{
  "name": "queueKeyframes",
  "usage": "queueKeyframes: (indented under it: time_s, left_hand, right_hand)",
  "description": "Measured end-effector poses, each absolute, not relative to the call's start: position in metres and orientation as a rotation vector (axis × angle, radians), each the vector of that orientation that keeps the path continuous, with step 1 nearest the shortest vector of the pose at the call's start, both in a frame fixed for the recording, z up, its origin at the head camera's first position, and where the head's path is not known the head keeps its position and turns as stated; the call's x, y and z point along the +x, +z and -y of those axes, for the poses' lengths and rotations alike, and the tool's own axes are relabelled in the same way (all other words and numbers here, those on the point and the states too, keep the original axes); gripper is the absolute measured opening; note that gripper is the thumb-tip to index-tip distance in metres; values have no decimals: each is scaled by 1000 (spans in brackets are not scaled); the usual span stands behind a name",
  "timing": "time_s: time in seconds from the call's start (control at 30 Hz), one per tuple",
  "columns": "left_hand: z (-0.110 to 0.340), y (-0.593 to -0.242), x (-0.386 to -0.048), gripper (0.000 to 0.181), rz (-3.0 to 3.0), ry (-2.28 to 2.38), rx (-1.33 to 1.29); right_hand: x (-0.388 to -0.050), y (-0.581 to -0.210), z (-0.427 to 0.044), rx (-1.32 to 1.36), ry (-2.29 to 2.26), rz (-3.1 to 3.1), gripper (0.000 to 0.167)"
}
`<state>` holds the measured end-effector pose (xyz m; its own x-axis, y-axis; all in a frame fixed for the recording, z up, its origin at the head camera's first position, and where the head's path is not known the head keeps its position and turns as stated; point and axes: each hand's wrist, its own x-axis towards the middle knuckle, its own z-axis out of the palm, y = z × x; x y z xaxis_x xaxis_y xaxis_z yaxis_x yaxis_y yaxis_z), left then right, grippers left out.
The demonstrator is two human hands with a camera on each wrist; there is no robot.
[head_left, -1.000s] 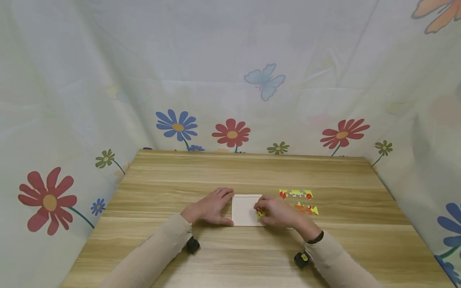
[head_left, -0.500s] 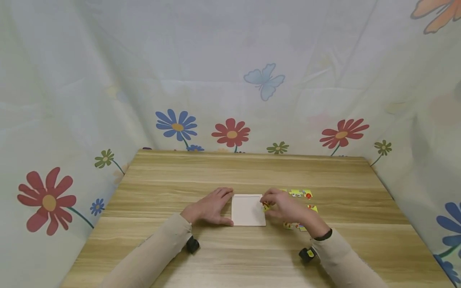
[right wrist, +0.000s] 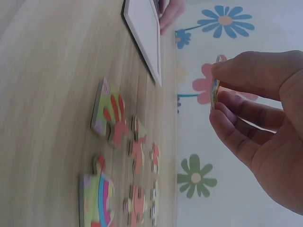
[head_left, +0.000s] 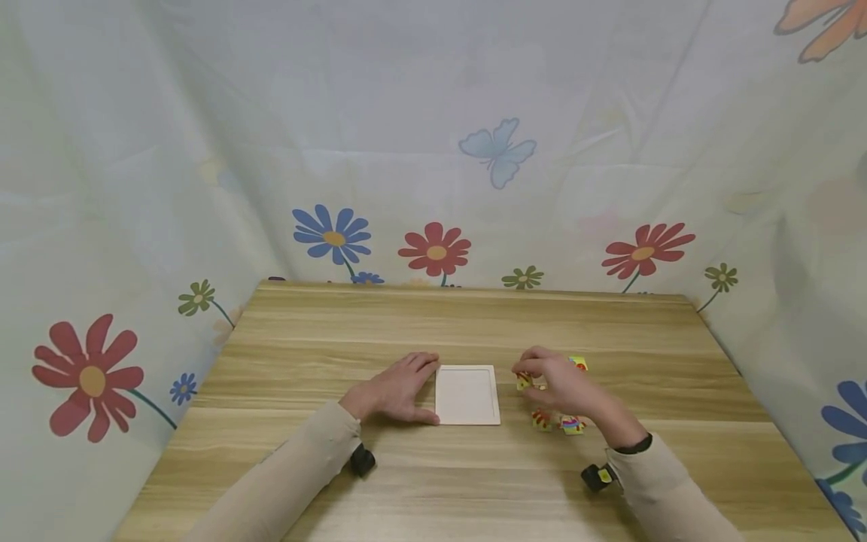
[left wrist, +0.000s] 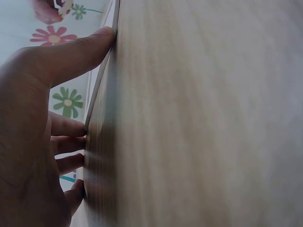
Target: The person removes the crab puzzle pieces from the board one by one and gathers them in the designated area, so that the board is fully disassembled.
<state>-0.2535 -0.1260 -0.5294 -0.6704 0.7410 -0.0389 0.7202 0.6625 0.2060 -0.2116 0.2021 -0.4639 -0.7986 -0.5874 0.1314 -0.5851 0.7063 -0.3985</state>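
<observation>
A shallow white puzzle tray point(head_left: 466, 396) with a raised rim lies flat on the table. My left hand point(head_left: 398, 391) rests at its left side, fingers and thumb spread and touching that edge; the left wrist view shows the thumb point(left wrist: 80, 54) on it. To the tray's right, my right hand point(head_left: 567, 390) pinches a jigsaw piece point(head_left: 524, 381) between thumb and fingers, clear of the table. The right wrist view shows this piece point(right wrist: 215, 87) nearly edge-on. Below lie several loose pieces, among them a red-and-green one point(right wrist: 110, 113) and a rainbow-striped one point(right wrist: 97, 201). My right hand partly hides them from the head view.
The wood-grain table point(head_left: 379, 489) reaches back to a flower-print cloth point(head_left: 406, 188) that hangs behind and along both sides. Dark wrist cameras sit below each wrist, the left camera point(head_left: 363, 461) and the right camera point(head_left: 596, 477).
My right hand has drawn away from the tray's right edge to the right, the jigsaw piece still pinched in it, over the loose pieces. The left hand and the tray stay put.
</observation>
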Motion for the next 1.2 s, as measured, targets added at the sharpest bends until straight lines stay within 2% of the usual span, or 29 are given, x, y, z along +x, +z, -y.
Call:
queueKeyframes:
  time_s: [0.33,0.83,1.2]
  left_hand:
    - [126,-529,-251,104,-2755,268,1211]
    - [126,-528,-252,104,-2762,258,1209]
    - [125,-527,-250,104,-2752,274,1209]
  right_hand:
    - [-205,-463,-226,-935,-754,-2884,31]
    - [-195,-464,-263,-912,-655,-2990,30]
    - [-183,-471,-282,-790,-590,-2995,33]
